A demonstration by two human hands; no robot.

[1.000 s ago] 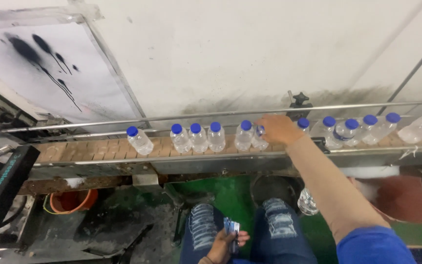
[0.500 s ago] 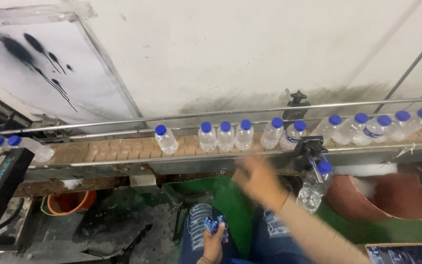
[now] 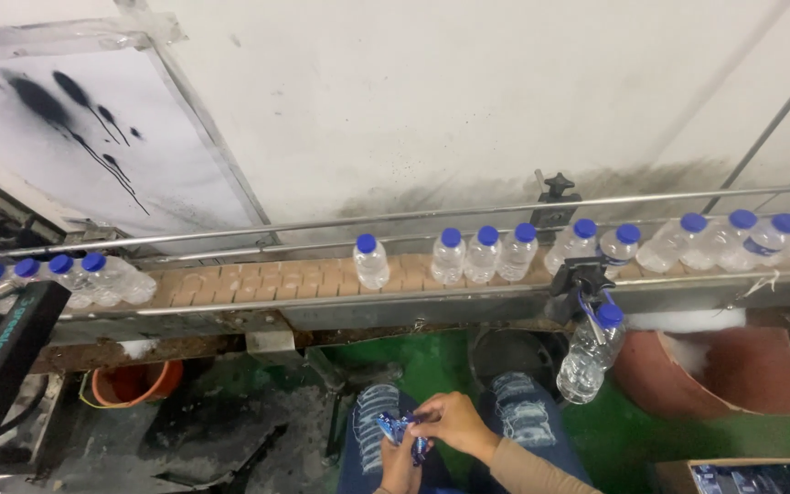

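Note:
My left hand [image 3: 399, 465] and my right hand [image 3: 451, 421] meet over my lap, both pinching a small blue printed wrapper [image 3: 395, 427]. I sit facing a conveyor belt [image 3: 258, 280] that carries clear plastic bottles with blue caps. One bottle [image 3: 371, 262] stands alone at the middle. Three more bottles [image 3: 485, 253] stand close together to its right. Further bottles [image 3: 733, 240] crowd the belt's right end, some tilted. Another bottle [image 3: 589, 355] hangs off the belt's front rail by a black clamp [image 3: 580, 279].
Several bottles [image 3: 66, 279] cluster at the belt's left end beside a black machine [image 3: 0, 361]. An orange bucket [image 3: 132, 384] sits under the belt at left. A broken reddish tub [image 3: 733, 370] stands at right on the green floor. A white wall rises behind.
My right hand has left the bottles on the belt and come down to my lap, joining the left hand on the wrapper. The bottles appear further right in view.

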